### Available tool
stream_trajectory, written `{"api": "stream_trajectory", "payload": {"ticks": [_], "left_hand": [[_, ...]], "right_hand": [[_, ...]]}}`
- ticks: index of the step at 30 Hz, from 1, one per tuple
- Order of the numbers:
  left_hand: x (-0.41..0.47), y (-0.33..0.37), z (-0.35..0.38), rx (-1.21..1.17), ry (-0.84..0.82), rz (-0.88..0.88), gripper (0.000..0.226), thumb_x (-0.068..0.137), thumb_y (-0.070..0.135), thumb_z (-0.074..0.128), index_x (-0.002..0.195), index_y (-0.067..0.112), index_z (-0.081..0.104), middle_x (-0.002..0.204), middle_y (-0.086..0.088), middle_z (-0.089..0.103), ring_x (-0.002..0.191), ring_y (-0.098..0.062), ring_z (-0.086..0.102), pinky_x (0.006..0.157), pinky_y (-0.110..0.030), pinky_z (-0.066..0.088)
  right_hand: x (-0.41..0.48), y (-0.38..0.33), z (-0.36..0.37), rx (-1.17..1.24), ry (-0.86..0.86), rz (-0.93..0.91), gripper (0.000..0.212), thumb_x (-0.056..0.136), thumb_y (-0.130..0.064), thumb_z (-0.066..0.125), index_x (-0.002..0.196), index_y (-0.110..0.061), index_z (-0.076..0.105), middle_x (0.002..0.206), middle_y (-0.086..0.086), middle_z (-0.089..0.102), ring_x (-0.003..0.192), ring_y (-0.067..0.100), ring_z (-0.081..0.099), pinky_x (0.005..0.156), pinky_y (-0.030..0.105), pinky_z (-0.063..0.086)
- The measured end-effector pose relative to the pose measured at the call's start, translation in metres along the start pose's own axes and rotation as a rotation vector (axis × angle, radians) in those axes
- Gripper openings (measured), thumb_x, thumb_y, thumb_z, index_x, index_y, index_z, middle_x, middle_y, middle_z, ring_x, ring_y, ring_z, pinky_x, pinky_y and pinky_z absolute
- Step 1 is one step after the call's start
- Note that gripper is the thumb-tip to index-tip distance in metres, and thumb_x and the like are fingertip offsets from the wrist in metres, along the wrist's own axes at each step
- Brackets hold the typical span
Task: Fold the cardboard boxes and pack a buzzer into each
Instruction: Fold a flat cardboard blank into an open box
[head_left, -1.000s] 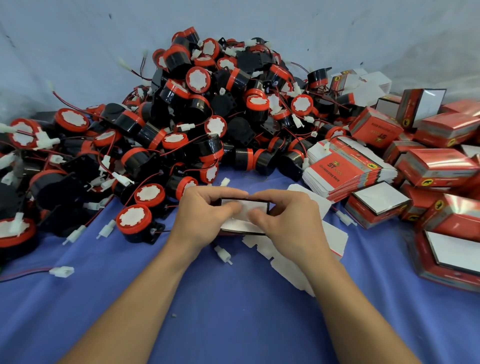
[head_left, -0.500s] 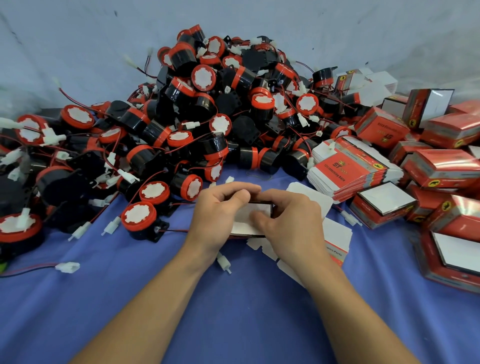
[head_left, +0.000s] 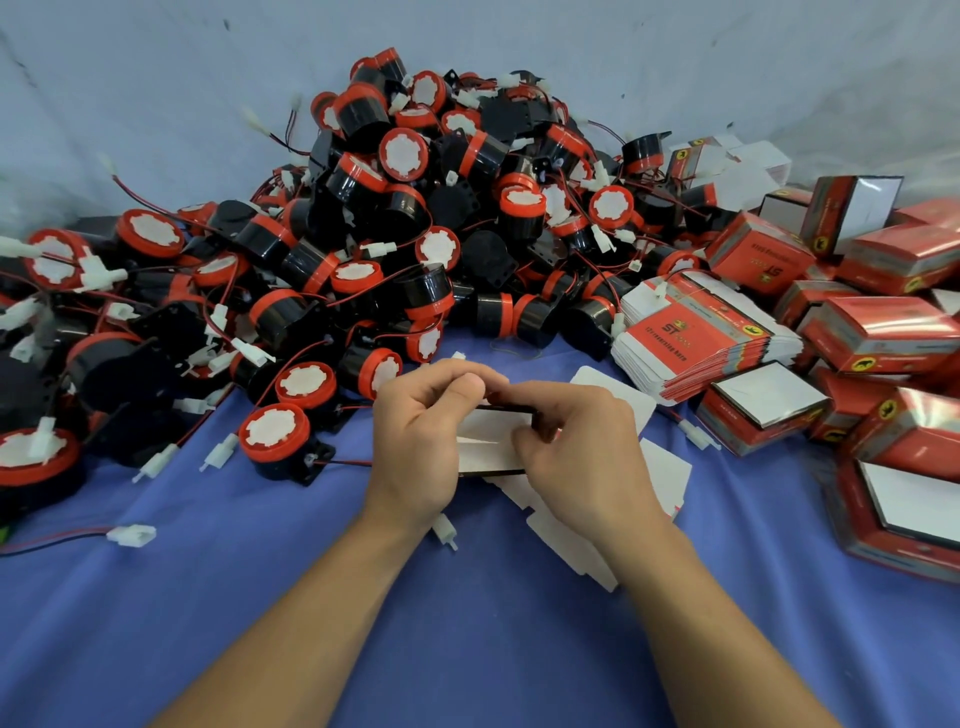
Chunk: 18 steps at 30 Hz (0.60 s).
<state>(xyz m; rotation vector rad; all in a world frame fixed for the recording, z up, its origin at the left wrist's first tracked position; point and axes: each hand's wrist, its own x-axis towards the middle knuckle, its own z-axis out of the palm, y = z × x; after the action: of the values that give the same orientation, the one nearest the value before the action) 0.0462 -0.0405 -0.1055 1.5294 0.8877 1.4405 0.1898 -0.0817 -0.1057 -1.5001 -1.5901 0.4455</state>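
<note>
Buzzer pile (head_left: 415, 234) sits just behind held box (head_left: 488, 436); flat blanks (head_left: 571, 551) seemingly beneath.

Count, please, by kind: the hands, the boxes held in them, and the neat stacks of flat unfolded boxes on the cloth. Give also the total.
Hands: 2 (left hand, right hand)
Boxes held in them: 1 (half-folded box)
Neat stacks: 1 (stack of flat boxes)
Total: 4
</note>
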Motion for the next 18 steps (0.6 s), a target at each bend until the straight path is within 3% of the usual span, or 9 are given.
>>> {"api": "stream_trajectory", "payload": {"ticks": [4, 8, 11, 14, 18], "left_hand": [[-0.001, 0.001, 0.002, -0.005, -0.023, 0.021, 0.03, 0.092, 0.008, 0.051, 0.084, 0.016, 0.079, 0.085, -0.001, 0.077, 0.09, -0.018, 0.071, 0.082, -0.021, 0.053], [-0.001, 0.0, 0.003, -0.014, -0.027, 0.029, 0.032, 0.092, 0.007, 0.052, 0.083, 0.018, 0.08, 0.085, -0.001, 0.077, 0.089, -0.018, 0.071, 0.081, -0.025, 0.055], [-0.001, 0.0, 0.002, -0.016, -0.015, 0.027, 0.032, 0.091, 0.007, 0.052, 0.081, 0.019, 0.079, 0.083, 0.001, 0.077, 0.088, -0.015, 0.071, 0.081, -0.021, 0.053], [0.001, 0.001, 0.001, -0.038, 0.019, -0.008, 0.03, 0.09, 0.01, 0.051, 0.078, 0.017, 0.078, 0.081, 0.002, 0.078, 0.088, -0.01, 0.071, 0.082, -0.016, 0.051], [0.003, 0.001, 0.0, -0.059, 0.043, -0.041, 0.029, 0.088, 0.013, 0.051, 0.077, 0.012, 0.077, 0.081, 0.0, 0.078, 0.088, -0.012, 0.072, 0.083, -0.019, 0.053]], "right_hand": [[-0.003, -0.001, 0.007, -0.048, 0.064, -0.023, 0.051, 0.083, -0.001, 0.058, 0.111, -0.04, 0.077, 0.086, -0.025, 0.073, 0.079, -0.009, 0.063, 0.065, 0.005, 0.043], [-0.002, -0.001, 0.01, -0.075, 0.073, -0.009, 0.048, 0.085, 0.0, 0.061, 0.107, -0.039, 0.079, 0.092, -0.022, 0.077, 0.087, -0.004, 0.065, 0.071, 0.003, 0.045], [0.0, -0.002, 0.007, -0.081, 0.052, -0.024, 0.047, 0.085, 0.001, 0.064, 0.107, -0.037, 0.079, 0.082, -0.025, 0.073, 0.082, -0.008, 0.062, 0.07, 0.001, 0.043], [0.002, -0.001, 0.004, -0.109, 0.008, -0.052, 0.046, 0.084, -0.001, 0.065, 0.108, -0.037, 0.079, 0.062, -0.038, 0.054, 0.074, -0.013, 0.056, 0.066, 0.002, 0.038], [0.004, 0.001, -0.003, -0.106, -0.047, -0.006, 0.044, 0.083, -0.008, 0.067, 0.106, -0.043, 0.077, 0.068, -0.04, 0.055, 0.07, -0.004, 0.057, 0.06, 0.006, 0.039]]}}
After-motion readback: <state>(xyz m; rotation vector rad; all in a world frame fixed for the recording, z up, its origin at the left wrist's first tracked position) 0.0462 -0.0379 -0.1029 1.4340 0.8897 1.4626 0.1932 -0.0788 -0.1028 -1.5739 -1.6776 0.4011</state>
